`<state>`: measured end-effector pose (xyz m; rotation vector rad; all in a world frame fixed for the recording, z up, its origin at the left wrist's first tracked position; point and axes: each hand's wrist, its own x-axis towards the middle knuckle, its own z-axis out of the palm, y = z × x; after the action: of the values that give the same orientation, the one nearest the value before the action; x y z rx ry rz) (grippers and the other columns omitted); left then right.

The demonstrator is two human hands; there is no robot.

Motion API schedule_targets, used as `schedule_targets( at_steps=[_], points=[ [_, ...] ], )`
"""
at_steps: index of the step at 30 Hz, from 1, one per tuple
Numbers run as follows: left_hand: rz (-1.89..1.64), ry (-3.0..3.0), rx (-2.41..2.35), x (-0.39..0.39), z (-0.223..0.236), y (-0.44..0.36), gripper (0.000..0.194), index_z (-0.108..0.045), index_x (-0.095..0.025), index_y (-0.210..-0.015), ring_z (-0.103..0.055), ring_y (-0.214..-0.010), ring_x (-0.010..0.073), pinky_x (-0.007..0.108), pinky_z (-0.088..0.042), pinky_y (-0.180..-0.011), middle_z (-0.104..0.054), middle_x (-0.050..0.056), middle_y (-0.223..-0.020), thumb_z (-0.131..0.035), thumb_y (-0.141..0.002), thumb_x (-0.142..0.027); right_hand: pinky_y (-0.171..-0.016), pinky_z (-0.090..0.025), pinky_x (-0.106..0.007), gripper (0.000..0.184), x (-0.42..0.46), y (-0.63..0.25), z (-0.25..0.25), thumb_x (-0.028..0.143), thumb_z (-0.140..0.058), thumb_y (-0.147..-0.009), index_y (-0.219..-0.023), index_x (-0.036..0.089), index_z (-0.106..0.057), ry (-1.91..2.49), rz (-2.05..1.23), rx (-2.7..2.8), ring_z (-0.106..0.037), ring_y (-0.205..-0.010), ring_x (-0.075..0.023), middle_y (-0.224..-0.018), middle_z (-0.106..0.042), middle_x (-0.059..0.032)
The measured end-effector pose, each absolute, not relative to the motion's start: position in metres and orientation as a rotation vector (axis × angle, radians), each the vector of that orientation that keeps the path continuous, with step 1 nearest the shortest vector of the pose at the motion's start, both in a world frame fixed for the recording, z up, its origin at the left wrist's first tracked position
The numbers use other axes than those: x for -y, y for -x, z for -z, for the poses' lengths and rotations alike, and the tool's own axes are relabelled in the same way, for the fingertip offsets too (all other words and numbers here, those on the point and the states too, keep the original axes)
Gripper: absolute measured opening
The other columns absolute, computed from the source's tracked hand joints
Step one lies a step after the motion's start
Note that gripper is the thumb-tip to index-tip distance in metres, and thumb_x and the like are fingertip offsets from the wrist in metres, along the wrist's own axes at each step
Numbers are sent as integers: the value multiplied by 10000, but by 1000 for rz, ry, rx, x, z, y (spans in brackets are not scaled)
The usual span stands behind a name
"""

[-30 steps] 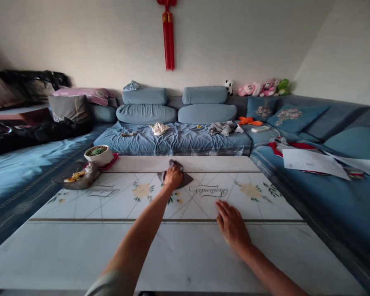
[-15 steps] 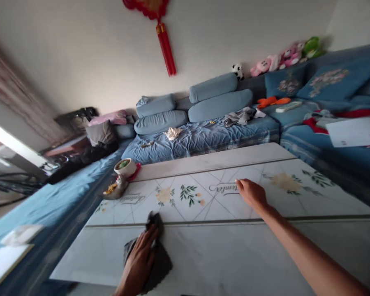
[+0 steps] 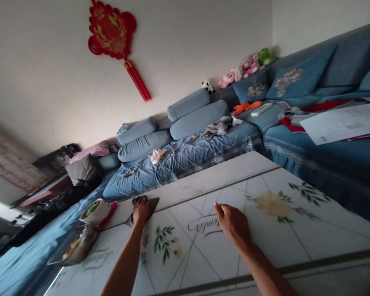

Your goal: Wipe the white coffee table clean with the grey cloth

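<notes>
My left hand [image 3: 141, 210] presses a dark grey cloth [image 3: 153, 204] onto the far left part of the white tabletop [image 3: 197, 181], fingers bent over the bunched cloth. My right hand [image 3: 232, 222] rests as a loose fist on the printed lettering near the table's middle, and nothing shows in it. Left of my left hand stands a white pot [image 3: 100, 213] with a small green plant, next to a pink-red item [image 3: 109, 216]. Closer to me, at the left edge, is a clear container [image 3: 77, 242] with orange-yellow bits inside.
A blue sofa [image 3: 185, 160] runs along the far side and right of the table. On it lie rolled cushions [image 3: 200, 119], grey clothing [image 3: 217, 127], a beige cloth [image 3: 157, 155], an orange item [image 3: 246, 107] and a large white sheet [image 3: 342, 121]. A red tasselled ornament [image 3: 112, 31] hangs on the wall.
My left hand has slid the cloth from the near left part of the table to the far edge strip, beside the pot. My right hand stays at the lettering. The view has tilted.
</notes>
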<state>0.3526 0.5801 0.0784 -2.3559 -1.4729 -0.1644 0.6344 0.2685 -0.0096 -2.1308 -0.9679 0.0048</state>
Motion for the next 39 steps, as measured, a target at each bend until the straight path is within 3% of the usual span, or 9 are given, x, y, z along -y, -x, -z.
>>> schedule_targets(
  at_steps=[7, 11, 16, 20, 22, 26, 30, 35, 39],
  points=[
    [230, 2733, 1260, -543, -56, -541, 558, -677, -169, -1643, -620, -1587, 315, 506, -499, -1358, -663, 214, -1700, -465, -1134, -254, -654, -336, -347, 796, -269, -642, 13, 672, -268, -1245, -730, 250, -705, 2050, -18, 918, -700, -658, -235, -742, -769, -139],
    [234, 2963, 1007, -445, -34, -554, 654, -587, -241, -1751, -551, -1670, 312, 527, -469, -1426, -550, 115, -1830, -535, -1099, -263, -658, -365, -346, 810, -266, -650, 4, 738, -266, -1204, -675, 262, -652, 1952, -92, 839, -677, -647, -238, -721, -750, -151],
    [209, 3269, 625, -326, 13, -417, 917, -383, -382, -1868, -362, -1797, 357, 629, -341, -1506, -289, -29, -1959, -660, -998, -306, -683, -412, -356, 811, -258, -657, -7, 835, -256, -1136, -618, 284, -549, 1832, -209, 817, -601, -606, -236, -620, -664, -112],
    [19, 3200, 557, -297, 43, -252, 1276, -95, -489, -1905, -363, -1792, 386, 683, -483, -1415, -195, -59, -1954, -699, -818, -204, -695, -379, -357, 771, -256, -655, -7, 785, -283, -1149, -616, 278, -516, 1868, -259, 853, -563, -607, -225, -597, -633, -90],
    [45, 3082, 750, -315, 41, -192, 1296, -27, -519, -1891, -407, -1771, 371, 671, -524, -1385, -252, -52, -1935, -648, -817, -143, -703, -360, -355, 739, -259, -651, -5, 712, -330, -1178, -643, 264, -571, 1924, -271, 842, -585, -646, -223, -670, -697, -101],
    [364, 2872, 1185, -398, 6, -189, 896, -261, -485, -1885, -528, -1706, 306, 609, -516, -1394, -476, -6, -1871, -474, -1065, -193, -688, -314, -358, 710, -265, -642, -3, 617, -375, -1224, -724, 240, -708, 2044, -211, 846, -618, -692, -216, -773, -770, -126],
    [430, 2692, 1597, -481, -29, -329, 631, -590, -196, -1748, -562, -1675, 352, 598, -484, -1409, -591, 156, -1788, -464, -1132, -251, -672, -296, -363, 798, -267, -636, -2, 646, -290, -1248, -757, 219, -752, 2066, -131, 882, -611, -650, -195, -769, -774, -131],
    [390, 2843, 1454, -503, -45, -517, 576, -644, -185, -1700, -516, -1707, 339, 527, -407, -1463, -541, 162, -1827, -556, -1135, -251, -673, -303, -359, 892, -268, -637, 3, 726, -189, -1234, -754, 219, -744, 2037, -84, 881, -624, -640, -197, -758, -770, -142],
    [353, 3036, 1156, -442, -38, -572, 599, -632, -207, -1715, -505, -1712, 303, 491, -364, -1490, -530, 115, -1843, -590, -1119, -252, -670, -325, -368, 935, -267, -643, 1, 809, -147, -1190, -690, 232, -688, 1967, -82, 850, -617, -619, -206, -711, -738, -165]
  ],
)
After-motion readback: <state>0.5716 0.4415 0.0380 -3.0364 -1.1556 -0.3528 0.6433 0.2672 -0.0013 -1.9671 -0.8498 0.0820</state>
